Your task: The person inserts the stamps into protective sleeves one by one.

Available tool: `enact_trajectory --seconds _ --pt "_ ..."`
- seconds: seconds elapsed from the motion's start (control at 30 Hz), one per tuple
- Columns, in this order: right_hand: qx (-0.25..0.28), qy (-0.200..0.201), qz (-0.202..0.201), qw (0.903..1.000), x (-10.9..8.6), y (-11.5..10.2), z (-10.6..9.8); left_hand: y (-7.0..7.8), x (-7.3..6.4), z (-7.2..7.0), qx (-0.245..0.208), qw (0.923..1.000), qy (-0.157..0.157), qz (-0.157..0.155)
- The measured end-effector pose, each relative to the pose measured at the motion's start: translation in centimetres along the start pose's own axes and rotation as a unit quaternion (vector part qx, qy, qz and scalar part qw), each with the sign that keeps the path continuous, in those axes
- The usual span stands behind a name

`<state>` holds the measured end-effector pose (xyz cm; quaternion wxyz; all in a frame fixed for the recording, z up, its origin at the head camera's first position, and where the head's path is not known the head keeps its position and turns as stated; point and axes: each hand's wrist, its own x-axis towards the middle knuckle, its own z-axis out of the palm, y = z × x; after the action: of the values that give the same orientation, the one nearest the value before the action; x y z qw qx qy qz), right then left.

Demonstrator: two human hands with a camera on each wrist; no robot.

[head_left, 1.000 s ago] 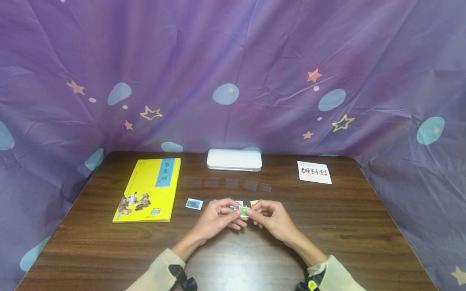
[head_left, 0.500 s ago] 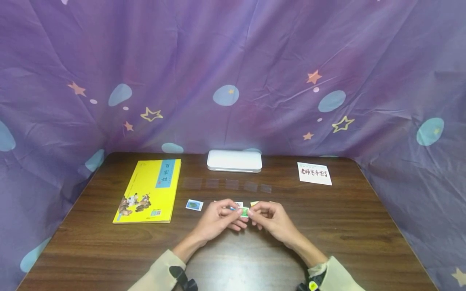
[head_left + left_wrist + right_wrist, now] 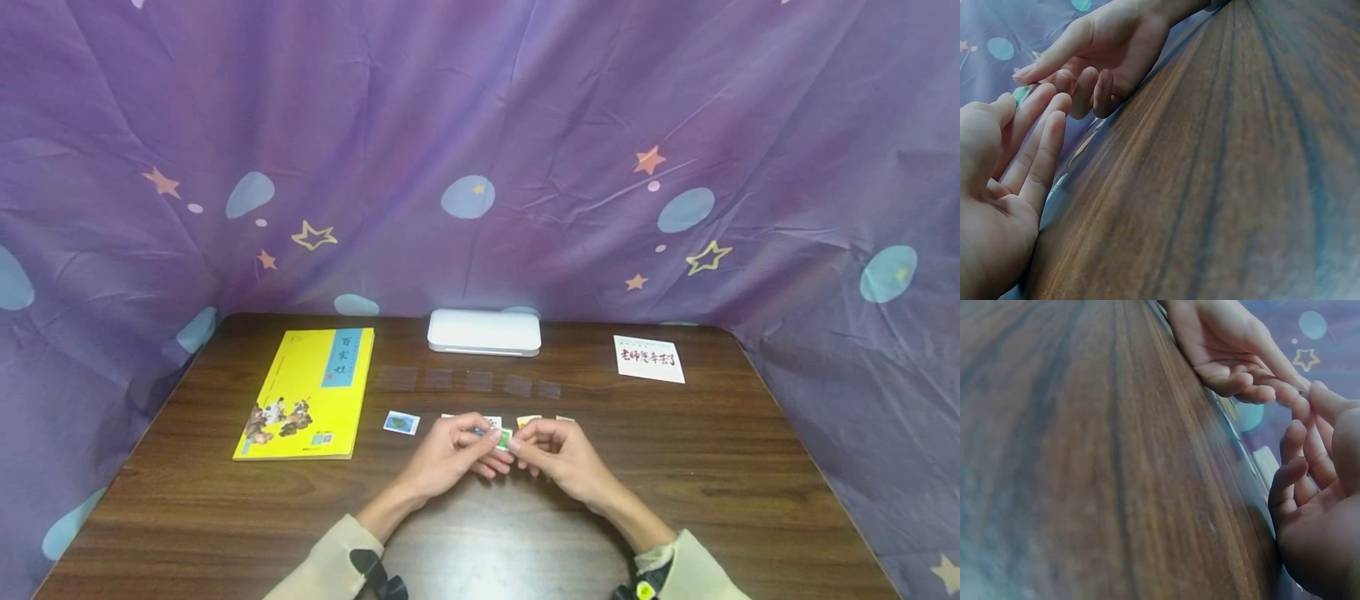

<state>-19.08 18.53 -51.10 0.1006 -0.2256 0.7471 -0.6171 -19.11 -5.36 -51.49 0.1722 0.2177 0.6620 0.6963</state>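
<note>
A small green stamp (image 3: 505, 439) with a white border is held above the table between both hands. My left hand (image 3: 450, 454) pinches its left side between thumb and index finger, the other fingers spread below. The thumb and index finger of my right hand (image 3: 566, 458) pinch the right edge. In the left wrist view a green corner of the stamp (image 3: 1021, 95) shows between the fingertips; in the right wrist view the fingers mostly hide it. Behind the hands lie a white-bordered stamp (image 3: 492, 422) and a yellow stamp (image 3: 528, 422), both partly covered.
A blue stamp (image 3: 401, 422) lies left of the hands. Several clear plastic sleeves (image 3: 479, 381) form a row behind. Farther out are a yellow book (image 3: 307, 400), a white case (image 3: 483, 332) and a white card with writing (image 3: 649, 359). A purple curtain (image 3: 480, 125) surrounds the table.
The green stamp has turned slightly between the fingers and shows less of its face. Both hands stay nearly in place, the right fingertips a touch lower on its edge.
</note>
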Motion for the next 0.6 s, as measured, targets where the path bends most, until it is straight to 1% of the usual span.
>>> enact_trajectory --seconds 0.13,0.27,0.47,0.6 --pt "-0.003 -0.010 -0.003 0.9999 -0.06 0.02 -0.03 0.07 0.03 0.05 0.007 1.0000 0.001 -0.002" --pt "-0.006 -0.010 -0.002 0.9999 -0.09 -0.09 -0.05 0.16 0.07 0.16 0.009 1.0000 -0.002 0.000" --pt "-0.007 -0.014 0.000 0.9999 -0.08 -0.12 -0.23 0.13 0.11 0.19 0.011 0.9999 0.003 0.002" --pt "-0.020 -0.015 0.008 0.9997 -0.01 -0.09 -0.52 0.05 0.02 0.15 0.004 0.9999 0.013 0.003"
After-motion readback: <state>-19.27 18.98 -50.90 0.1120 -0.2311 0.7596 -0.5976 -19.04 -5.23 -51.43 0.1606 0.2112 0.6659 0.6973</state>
